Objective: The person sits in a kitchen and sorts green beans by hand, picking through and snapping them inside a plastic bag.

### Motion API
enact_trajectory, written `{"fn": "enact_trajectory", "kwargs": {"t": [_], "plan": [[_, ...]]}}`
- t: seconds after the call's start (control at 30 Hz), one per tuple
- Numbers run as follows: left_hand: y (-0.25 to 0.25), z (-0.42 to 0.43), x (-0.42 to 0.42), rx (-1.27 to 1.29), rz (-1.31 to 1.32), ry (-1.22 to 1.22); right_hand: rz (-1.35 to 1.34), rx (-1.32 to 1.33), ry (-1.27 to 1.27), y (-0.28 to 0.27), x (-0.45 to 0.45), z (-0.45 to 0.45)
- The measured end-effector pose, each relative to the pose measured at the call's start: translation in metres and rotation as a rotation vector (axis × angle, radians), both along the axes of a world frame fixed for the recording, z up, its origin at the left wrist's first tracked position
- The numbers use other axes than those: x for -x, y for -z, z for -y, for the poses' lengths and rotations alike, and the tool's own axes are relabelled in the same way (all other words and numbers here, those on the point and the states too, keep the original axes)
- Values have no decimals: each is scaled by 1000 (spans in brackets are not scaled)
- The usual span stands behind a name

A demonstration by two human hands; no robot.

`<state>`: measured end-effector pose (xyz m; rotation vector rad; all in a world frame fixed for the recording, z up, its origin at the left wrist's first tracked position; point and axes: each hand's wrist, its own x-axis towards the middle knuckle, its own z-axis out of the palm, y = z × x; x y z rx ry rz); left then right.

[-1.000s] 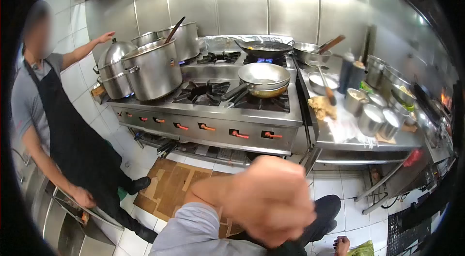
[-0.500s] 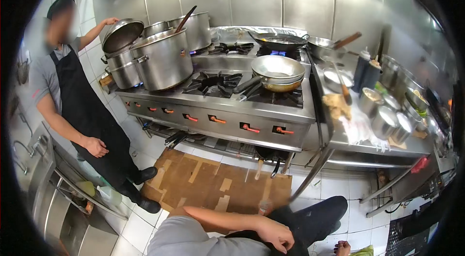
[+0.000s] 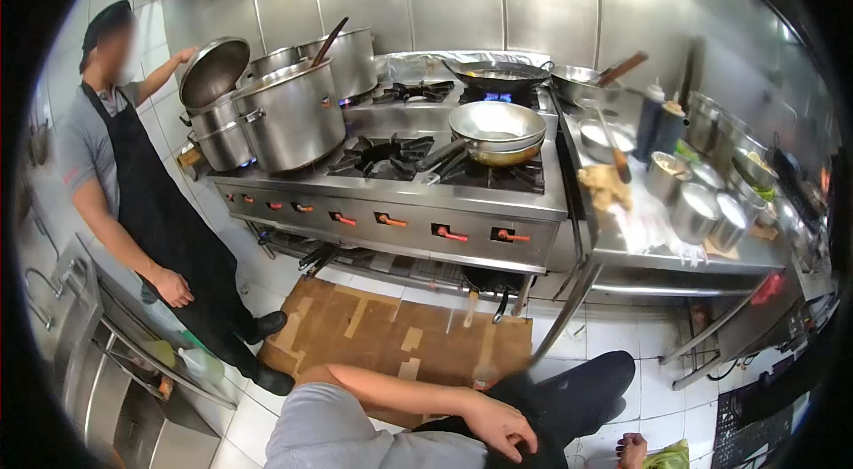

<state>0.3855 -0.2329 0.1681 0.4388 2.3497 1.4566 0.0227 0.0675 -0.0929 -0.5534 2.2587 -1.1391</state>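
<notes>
My left hand [image 3: 500, 425] lies over my dark-trousered leg [image 3: 573, 407], its fingers loosely bent and apart, with nothing seen in it. At the bottom edge, my right hand [image 3: 632, 450] has its fingers curled in; whatever they may hold is hidden. Right beside it is a yellow-green plastic bag [image 3: 668, 456], partly cut off by the frame. Across from me, a co-worker in a black apron [image 3: 164, 194] holds a large metal lid [image 3: 214, 74] tilted up over a pot [image 3: 220, 136] on the stove.
The stove [image 3: 382, 218] carries tall stockpots [image 3: 291, 118], stacked frying pans [image 3: 498, 124] and a wok [image 3: 498, 74] over a blue flame. On the right, a steel table [image 3: 604, 234] bears containers, bottles and a cloth. Cardboard [image 3: 373, 327] covers the floor; a sink unit [image 3: 84, 327] stands left.
My view has turned slightly, shifting the stove a little left. The co-worker's lid stands somewhat steeper. My left hand stays on my leg; my right hand has shifted slightly.
</notes>
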Motion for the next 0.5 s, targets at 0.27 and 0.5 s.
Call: {"fn": "enact_trajectory", "kwargs": {"t": [0.27, 0.5], "plan": [[-11, -13, 11, 91, -6, 9, 58, 23, -21, 0, 1, 6], [-19, -10, 12, 147, 17, 22, 25, 34, -9, -1, -2, 10]]}}
